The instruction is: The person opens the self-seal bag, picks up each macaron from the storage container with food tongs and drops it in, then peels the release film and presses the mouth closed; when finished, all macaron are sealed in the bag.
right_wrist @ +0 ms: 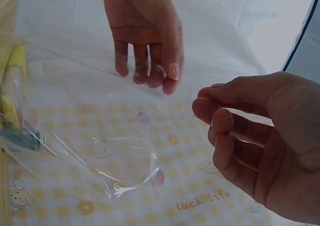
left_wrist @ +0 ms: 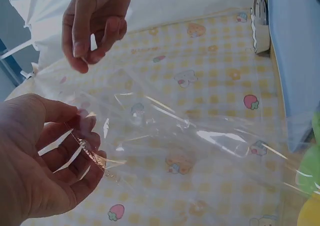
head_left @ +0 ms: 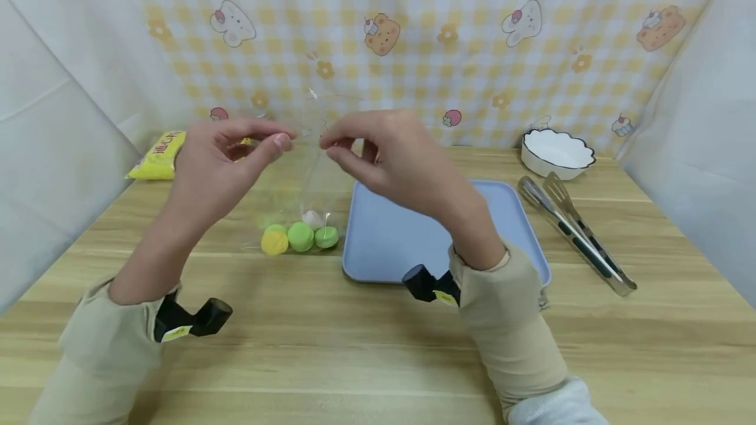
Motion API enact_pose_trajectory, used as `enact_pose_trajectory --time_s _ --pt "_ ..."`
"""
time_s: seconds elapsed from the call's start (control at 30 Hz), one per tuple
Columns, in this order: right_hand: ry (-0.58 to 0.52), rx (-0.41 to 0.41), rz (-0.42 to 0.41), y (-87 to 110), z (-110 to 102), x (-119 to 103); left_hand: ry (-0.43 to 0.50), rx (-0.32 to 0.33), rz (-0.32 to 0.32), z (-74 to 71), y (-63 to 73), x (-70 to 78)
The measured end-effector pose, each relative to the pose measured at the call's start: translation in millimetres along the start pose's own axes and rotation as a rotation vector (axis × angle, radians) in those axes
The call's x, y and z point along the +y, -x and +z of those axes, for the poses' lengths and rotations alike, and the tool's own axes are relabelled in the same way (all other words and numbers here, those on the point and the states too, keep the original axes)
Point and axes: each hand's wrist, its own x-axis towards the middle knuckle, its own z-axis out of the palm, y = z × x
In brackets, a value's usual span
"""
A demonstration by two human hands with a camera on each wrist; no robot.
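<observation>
Left grip (head_left: pixel 215 172) pinched the bag (left_wrist: pixel 225 138); couldn't tell if the right grip (head_left: pixel 396 153) held it too. Bag was just beside the tray (head_left: pixel 396 241), discs (head_left: pixel 301 237) low inside, so gentle, even tugs seemed smartest.

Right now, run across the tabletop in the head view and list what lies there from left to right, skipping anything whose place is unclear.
Yellow packet → yellow piece → middle green piece → rightmost green piece → blue tray → tongs.
</observation>
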Motion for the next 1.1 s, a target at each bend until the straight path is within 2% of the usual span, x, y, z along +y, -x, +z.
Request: enact_pose_trajectory --time_s 0.1,0.23,0.33,0.43,0.73,0.9,1.0,1.1 --pt "-0.015 0.038 -0.066 -1.8 6.9 -1.0 0.002 -0.025 0.039 3.5 1.9 4.7" --pt "-0.013 0.077 -0.119 -4.6 13.4 -2.6 -0.011 -0.033 0.038 5.8 5.3 10.4" --pt "0.024 0.1 -0.132 -5.7 17.6 -3.3 -0.031 -0.031 0.025 6.2 7.2 12.8" --pt "0.071 0.13 -0.148 -6.1 21.2 -3.0 -0.033 -0.03 0.042 6.0 8.0 13.6" --pt "0.122 0.224 -0.202 -5.9 25.9 -0.5 0.05 -0.064 0.116 5.0 7.6 15.7" --pt "0.135 0.239 -0.201 -6.2 27.7 0.6 0.08 -0.074 0.132 4.4 7.6 16.4" --pt "0.133 0.236 -0.207 -6.3 28.0 0.6 0.053 -0.058 0.157 4.1 8.1 16.4" --pt "0.129 0.235 -0.22 -6.6 28.3 -0.3 -0.014 -0.035 0.203 4.5 8.8 16.2"
